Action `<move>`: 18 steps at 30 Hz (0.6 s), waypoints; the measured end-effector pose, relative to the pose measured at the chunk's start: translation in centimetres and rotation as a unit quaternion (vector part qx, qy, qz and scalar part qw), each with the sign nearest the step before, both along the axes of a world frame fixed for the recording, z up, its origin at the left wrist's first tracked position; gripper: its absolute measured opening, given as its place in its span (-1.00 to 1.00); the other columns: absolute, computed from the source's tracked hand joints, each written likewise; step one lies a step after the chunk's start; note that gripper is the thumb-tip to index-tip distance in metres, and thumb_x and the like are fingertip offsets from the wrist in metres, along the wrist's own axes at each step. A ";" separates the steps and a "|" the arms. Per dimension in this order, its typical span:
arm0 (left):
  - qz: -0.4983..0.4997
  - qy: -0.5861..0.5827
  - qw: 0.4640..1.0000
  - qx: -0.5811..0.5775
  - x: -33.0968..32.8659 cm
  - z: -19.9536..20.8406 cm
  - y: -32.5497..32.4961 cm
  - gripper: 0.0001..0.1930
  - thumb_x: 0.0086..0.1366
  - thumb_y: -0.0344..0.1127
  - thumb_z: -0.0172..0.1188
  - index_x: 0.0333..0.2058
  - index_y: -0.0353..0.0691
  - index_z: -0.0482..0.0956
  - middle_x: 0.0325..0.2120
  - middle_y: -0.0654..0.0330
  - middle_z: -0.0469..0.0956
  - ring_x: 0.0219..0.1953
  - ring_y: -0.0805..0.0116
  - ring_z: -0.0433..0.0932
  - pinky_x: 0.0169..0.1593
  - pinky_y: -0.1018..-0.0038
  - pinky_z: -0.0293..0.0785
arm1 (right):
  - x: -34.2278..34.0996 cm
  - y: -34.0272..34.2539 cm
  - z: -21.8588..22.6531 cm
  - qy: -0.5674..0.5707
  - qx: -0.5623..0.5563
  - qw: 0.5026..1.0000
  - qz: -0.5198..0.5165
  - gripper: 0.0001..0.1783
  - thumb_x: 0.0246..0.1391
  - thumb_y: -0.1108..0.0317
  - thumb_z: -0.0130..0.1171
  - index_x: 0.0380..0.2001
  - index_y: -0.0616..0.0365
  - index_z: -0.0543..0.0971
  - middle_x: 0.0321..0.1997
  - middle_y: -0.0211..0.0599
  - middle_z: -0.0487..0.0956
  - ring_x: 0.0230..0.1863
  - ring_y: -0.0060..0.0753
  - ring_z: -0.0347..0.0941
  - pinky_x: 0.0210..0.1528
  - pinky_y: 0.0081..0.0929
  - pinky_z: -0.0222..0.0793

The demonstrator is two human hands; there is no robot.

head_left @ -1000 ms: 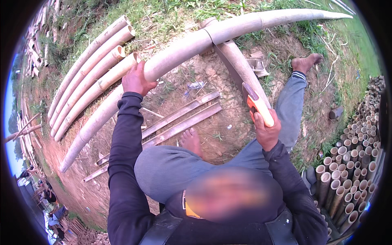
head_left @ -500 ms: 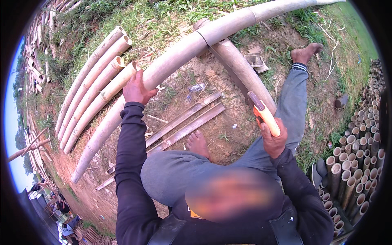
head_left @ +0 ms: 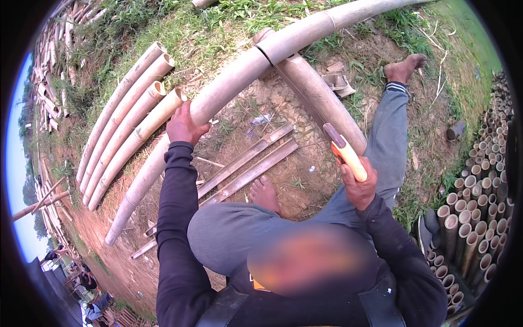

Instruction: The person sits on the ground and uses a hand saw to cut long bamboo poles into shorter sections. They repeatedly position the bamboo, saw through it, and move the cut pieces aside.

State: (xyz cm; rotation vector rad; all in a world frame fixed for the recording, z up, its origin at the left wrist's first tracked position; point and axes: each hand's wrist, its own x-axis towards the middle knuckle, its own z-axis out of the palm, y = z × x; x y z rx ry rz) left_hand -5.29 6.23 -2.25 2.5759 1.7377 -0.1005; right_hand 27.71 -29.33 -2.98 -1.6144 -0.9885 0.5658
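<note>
Grip of the right hand [head_left: 360, 182], seen from the head camera at right of centre, is closed around the orange handle of a saw [head_left: 352, 159]; its dark blade slants up and leftward to a cut in the long bamboo pole [head_left: 223, 90]. That pole sweeps from the lower left through upper centre to the upper right edge of the frame. At left of centre, the left hand [head_left: 186, 125] is clasped over it, thumb on the near side.

A thick bamboo log [head_left: 327, 101] crosses under the pole beside the blade, its lower end near the trousered right leg [head_left: 388, 147]. Four cut poles [head_left: 128, 122] lie side by side in the left of the frame, close to the left hand. Two split bamboo strips [head_left: 250, 170] lie below centre, near a bare left foot [head_left: 265, 196]; crumpled plastic [head_left: 261, 119] sits just above them. Broken pieces [head_left: 339, 84] lie right of the log.

Bundled bamboo tubes [head_left: 468, 234] line the right edge, and a pole pile [head_left: 54, 90] borders the upper left. Bare dirt [head_left: 305, 182] stretches between strips and saw; grass [head_left: 248, 19] spans the top.
</note>
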 end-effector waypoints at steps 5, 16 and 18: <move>-0.003 -0.022 1.000 0.009 -0.1 -0.6 -0.1 -0.02 -0.12 0.06 0.60 0.30 -0.08 0.41 0.03 0.00 0.62 0.07 -0.01 0.64 0.13 0.12 0.59 | -0.1 13.4 -0.8 0.018 -0.013 1.000 -0.007 -0.79 0.26 0.33 0.40 -0.15 0.21 0.64 -0.49 -0.31 0.64 -0.44 -0.55 0.60 -0.35 -0.46 0.52; -0.004 -0.039 0.999 -0.030 -0.7 -2.2 0.0 0.01 -0.10 0.05 0.60 0.32 -0.13 0.36 0.14 -0.04 0.56 0.15 -0.04 0.59 0.20 0.13 0.54 | 0.1 0.9 2.0 0.011 0.007 1.000 -0.015 -0.81 0.23 0.44 0.39 -0.13 0.23 0.64 -0.41 -0.34 0.68 -0.41 -0.57 0.62 -0.30 -0.51 0.55; 0.003 -0.036 0.999 -0.031 -1.0 -2.7 0.1 0.00 -0.11 0.06 0.60 0.31 -0.12 0.37 0.11 -0.03 0.57 0.12 -0.04 0.59 0.18 0.13 0.55 | 0.0 2.8 2.0 -0.011 0.004 1.000 -0.004 -0.81 0.23 0.44 0.39 -0.12 0.23 0.64 -0.40 -0.35 0.69 -0.40 -0.56 0.62 -0.29 -0.52 0.55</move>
